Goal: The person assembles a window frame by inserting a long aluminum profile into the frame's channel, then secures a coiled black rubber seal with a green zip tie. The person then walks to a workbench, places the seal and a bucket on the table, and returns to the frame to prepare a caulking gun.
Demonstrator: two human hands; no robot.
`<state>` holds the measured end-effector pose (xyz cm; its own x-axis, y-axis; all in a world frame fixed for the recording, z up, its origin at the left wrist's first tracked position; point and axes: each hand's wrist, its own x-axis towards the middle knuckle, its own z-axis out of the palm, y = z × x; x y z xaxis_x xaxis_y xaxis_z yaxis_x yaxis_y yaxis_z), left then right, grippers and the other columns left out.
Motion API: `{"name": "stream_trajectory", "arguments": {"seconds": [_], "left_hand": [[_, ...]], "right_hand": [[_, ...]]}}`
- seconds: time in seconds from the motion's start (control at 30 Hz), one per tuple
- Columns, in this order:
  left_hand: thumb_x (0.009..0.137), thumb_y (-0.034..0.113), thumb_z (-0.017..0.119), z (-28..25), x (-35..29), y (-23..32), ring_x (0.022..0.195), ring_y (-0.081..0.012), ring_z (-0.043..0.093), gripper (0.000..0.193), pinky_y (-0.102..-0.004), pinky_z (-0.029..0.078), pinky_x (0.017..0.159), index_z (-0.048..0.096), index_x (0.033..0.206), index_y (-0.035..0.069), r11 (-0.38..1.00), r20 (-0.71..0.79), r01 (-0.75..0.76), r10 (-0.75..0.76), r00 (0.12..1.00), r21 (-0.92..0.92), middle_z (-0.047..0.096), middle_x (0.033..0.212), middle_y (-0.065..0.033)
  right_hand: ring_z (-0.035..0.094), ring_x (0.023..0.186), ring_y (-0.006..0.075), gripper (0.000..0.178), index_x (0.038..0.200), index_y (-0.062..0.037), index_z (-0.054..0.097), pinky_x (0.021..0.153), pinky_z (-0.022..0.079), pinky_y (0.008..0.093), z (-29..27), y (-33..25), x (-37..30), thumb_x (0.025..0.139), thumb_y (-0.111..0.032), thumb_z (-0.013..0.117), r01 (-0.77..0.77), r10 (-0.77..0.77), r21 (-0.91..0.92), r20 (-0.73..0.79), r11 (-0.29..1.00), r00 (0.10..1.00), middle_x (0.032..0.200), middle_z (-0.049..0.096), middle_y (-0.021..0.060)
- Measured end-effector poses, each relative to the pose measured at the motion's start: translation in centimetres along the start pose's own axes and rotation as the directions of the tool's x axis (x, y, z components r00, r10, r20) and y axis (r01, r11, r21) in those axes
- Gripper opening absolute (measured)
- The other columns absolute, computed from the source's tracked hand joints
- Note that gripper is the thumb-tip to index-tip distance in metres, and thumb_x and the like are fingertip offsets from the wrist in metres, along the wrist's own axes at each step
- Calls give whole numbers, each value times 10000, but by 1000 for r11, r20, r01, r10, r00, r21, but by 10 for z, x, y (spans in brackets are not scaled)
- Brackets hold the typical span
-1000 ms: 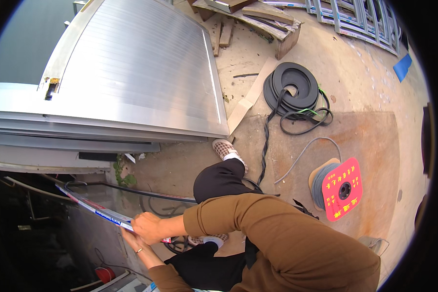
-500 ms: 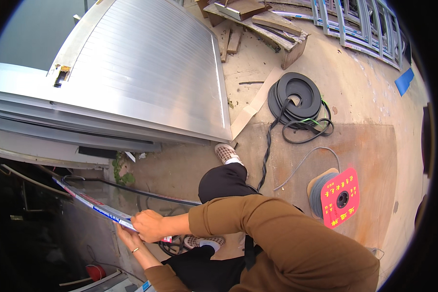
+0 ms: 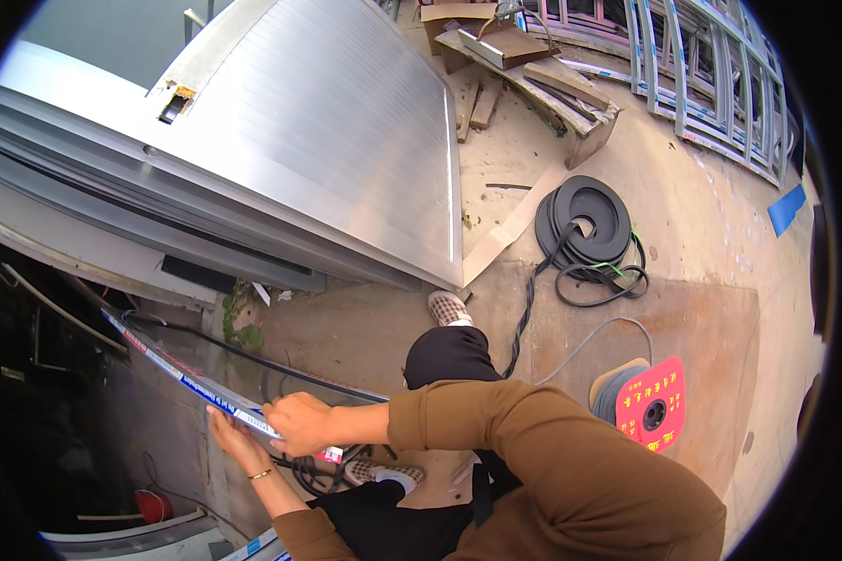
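Observation:
A long silvery metal frame bar, covered with blue, white and red printed film, slants from the dark area at left toward my body. My right hand is closed round its near end, knuckles up. Just to the left, my left hand, with a thin bracelet at the wrist, has its fingers against the bar's lower edge; its fingertips are partly hidden by the bar. Beyond it a dark strip or bar runs from the bar's far end toward my right forearm.
Stacked metal panels fill the upper left. On the floor lie a coiled black strip reel and a red-faced spool of grey cord. Farther off are a wooden bench and leaning metal frames. Black coils lie by my foot.
The view has shifted, so the scene sits lower and to the right. My left hand has moved a little along the bar, away from my right hand, which keeps its hold.

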<state>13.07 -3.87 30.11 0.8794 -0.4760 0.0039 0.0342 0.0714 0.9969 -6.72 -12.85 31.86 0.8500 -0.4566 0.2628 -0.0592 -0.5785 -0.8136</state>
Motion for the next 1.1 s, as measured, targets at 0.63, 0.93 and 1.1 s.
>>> {"name": "stream_trajectory", "arguments": {"seconds": [0.63, 0.93, 1.1], "left_hand": [[913, -26, 733, -3, 1, -7, 1491, -319, 422, 859, -422, 367, 1214, 269, 1635, -20, 926, 66, -226, 216, 974, 303, 365, 1653, -203], [891, -44, 663, -8, -4, 2, 1507, -341, 391, 881, -420, 324, 1236, 235, 1659, 0, 934, 64, -219, 210, 976, 284, 323, 1653, -236], [870, -34, 665, -22, 0, -4, 1537, -356, 348, 891, -435, 291, 1260, 236, 1652, -26, 882, 40, -248, 253, 967, 402, 288, 1670, -255]], "right_hand": [[687, 1059, 443, 567, 1114, 34, 721, 934, 536, 523, -27, 1, 18, 995, -515, 641, -136, 150, 206, -54, 969, 987, 1067, 736, 276], [628, 1171, 423, 669, 1133, 46, 752, 1036, 486, 503, -23, 4, 18, 1060, -576, 517, -214, 183, 246, 146, 945, 972, 1144, 724, 273], [646, 1155, 425, 662, 1109, 44, 756, 1017, 494, 504, -18, 1, 16, 1063, -573, 519, -245, 198, 233, 209, 941, 958, 1116, 726, 278]]}}
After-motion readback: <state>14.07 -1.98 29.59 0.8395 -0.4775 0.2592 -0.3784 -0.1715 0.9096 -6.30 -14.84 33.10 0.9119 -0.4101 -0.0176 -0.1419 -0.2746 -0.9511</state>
